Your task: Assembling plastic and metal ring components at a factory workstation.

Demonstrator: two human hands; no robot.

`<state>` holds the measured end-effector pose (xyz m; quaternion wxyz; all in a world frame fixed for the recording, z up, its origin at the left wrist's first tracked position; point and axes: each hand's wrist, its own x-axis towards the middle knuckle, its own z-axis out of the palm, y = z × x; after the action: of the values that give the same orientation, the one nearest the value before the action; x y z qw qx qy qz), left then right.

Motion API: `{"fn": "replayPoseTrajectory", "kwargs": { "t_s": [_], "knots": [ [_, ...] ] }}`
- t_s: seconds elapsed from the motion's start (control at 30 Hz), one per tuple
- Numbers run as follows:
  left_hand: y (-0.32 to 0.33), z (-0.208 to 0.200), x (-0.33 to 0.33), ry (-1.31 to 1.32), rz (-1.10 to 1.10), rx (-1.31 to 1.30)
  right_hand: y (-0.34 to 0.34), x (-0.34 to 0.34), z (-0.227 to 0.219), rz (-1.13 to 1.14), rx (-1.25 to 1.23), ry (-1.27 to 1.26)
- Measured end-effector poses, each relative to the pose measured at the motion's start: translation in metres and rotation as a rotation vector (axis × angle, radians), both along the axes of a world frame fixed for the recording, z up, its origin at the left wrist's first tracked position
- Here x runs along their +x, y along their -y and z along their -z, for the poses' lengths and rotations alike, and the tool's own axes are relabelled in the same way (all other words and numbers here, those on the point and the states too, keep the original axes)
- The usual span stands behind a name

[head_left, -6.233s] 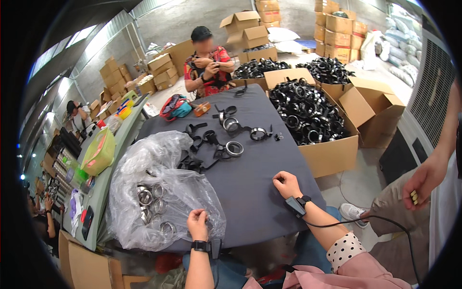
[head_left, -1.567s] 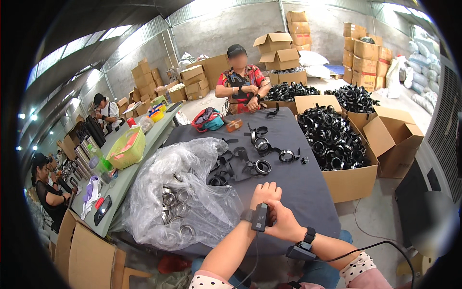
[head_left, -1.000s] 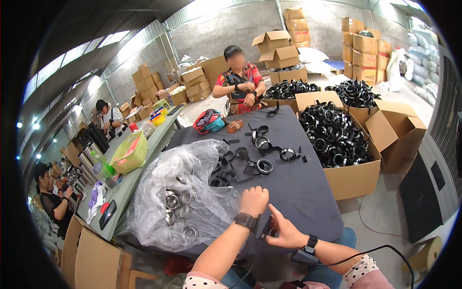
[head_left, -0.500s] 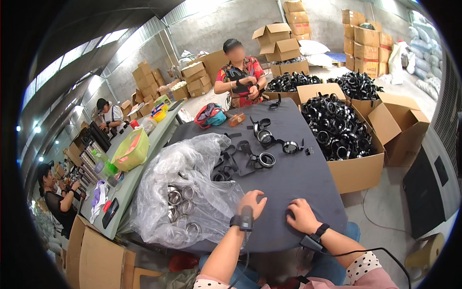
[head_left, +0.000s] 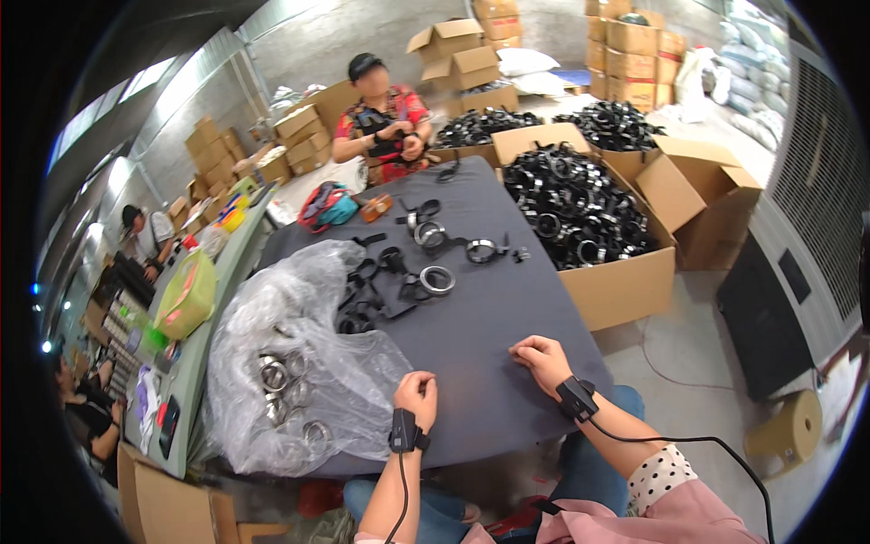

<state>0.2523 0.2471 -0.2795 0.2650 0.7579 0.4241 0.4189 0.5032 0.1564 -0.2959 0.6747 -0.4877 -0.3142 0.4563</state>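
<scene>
My left hand (head_left: 416, 397) is over the near part of the dark-covered table (head_left: 480, 331), just right of a clear plastic bag (head_left: 272, 317). Its fingers are curled closed, and nothing shows in them. My right hand (head_left: 542, 361) hovers at the table's right side, fingertips drawn together and no object visible between them. Inside the bag lie several silver metal rings (head_left: 274, 372). Beyond my hands, several black straps with round metal rings are spread about, among them a ring clamp (head_left: 437, 280) and another one (head_left: 481, 251).
A large carton (head_left: 625, 288) heaped with black-and-silver ring clamps (head_left: 580, 204) stands at the table's right. Across the table a person (head_left: 385, 127) works with both hands. A green side table (head_left: 195, 349) holds a yellow-green basket (head_left: 188, 295). A dark cabinet (head_left: 770, 299) stands far right.
My view has swung right, so the scene sits further left. My left hand has gone from spread fingers to curled; my right hand has drawn its fingertips together.
</scene>
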Motion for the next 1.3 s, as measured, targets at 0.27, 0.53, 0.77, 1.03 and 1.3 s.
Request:
{"fn": "replayPoseTrajectory", "kwargs": {
  "t_s": [0.27, 0.53, 0.77, 1.03, 1.3],
  "knots": [
    [0.002, 0.003, -0.002, -0.053, 0.042, 0.092, 0.0, 0.005, -0.002, -0.095, 0.087, -0.424],
    [0.003, 0.001, 0.0, -0.037, 0.038, 0.066, 0.002, 0.003, -0.003, -0.077, 0.078, -0.374],
    [0.002, -0.001, 0.001, -0.014, 0.027, 0.037, 0.0, -0.001, -0.008, -0.116, -0.015, -0.237],
    [-0.008, -0.029, -0.003, 0.009, 0.176, -0.36, 0.013, 0.014, -0.023, -0.105, -0.01, -0.095],
    [-0.106, -0.096, -0.134, 0.312, 0.047, -0.355, 0.003, 0.03, 0.002, -0.306, 0.087, -0.131]
  ]
}}
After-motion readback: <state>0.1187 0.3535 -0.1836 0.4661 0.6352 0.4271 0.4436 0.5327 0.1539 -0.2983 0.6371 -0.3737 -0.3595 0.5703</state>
